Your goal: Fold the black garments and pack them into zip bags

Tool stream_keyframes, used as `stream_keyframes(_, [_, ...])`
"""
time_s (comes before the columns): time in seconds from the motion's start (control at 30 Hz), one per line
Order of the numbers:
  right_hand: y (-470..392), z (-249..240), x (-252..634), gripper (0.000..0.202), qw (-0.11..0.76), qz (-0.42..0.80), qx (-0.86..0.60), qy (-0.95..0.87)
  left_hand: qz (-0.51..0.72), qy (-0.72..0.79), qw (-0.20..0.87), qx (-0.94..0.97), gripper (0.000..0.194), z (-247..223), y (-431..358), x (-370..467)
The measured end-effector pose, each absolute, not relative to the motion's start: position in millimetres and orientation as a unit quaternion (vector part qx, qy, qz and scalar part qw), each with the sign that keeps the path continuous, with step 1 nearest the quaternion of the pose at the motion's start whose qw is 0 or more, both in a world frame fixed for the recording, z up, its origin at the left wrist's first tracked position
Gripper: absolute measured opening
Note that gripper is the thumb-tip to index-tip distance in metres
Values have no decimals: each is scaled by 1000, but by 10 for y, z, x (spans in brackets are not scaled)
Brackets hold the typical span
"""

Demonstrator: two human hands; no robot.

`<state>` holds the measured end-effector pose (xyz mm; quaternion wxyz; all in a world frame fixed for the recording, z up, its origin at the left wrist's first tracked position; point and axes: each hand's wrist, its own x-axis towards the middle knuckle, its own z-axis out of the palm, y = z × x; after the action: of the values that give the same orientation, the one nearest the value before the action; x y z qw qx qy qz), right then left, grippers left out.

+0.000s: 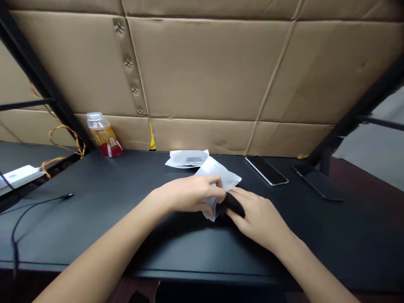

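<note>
At ten o'clock from my hands sits a bottle [106,136]; at eleven, a white packet [186,160]. My left hand [191,192] pinches a white pouch [216,169], fingers curled narrow, its near end touching a black object [234,204] at the dial's centre, held by my right hand [257,212]. At two lies a phone [267,169].

No text can be read. The yellow-and-red label [106,138] on the bottle [101,131] at far left bears marks too blurred to make out; the small print [195,160] on the far white packet [183,159] is illegible too.
</note>
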<state>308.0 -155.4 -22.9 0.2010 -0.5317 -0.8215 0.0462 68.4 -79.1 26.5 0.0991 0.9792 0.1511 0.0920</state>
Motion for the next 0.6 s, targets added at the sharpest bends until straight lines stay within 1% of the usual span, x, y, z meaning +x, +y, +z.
stream_keyframes(0.03, [-1548,-232,3071,24,199,44,-543,-815,101,149,52,982,13,272,-802,686])
stream_keyframes(0.07, [-1544,-234,3058,26,196,40,-553,-809,110,144,18,983,13,276,-814,693])
stream_keyframes(0.13, [-1541,-241,3023,31,188,27,-565,-803,130,124,-2,984,20,273,-838,723])
stream_keyframes(0.2, [-1541,-237,2987,33,174,12,-552,-816,160,93,28,982,24,247,-858,768])
stream_keyframes(0.3, [-1511,-168,2997,20,141,29,-483,-864,208,64,111,970,24,178,-865,831])
stream_keyframes(0.37, [-1449,-88,3071,18,126,106,-439,-883,232,71,163,956,25,139,-863,858])
stream_keyframes(0.43, [-1356,-19,3164,19,114,211,-407,-881,257,97,206,939,28,118,-870,878])
stream_keyframes(0.5, [-1256,7,3222,17,115,275,-386,-873,278,124,245,921,29,102,-888,905])
stream_keyframes(0.53, [-1213,1,3225,14,121,279,-381,-873,280,132,257,915,29,91,-898,922])
stream_keyframes(0.6, [-1151,-39,3180,8,138,245,-383,-880,273,133,253,918,30,63,-907,956])
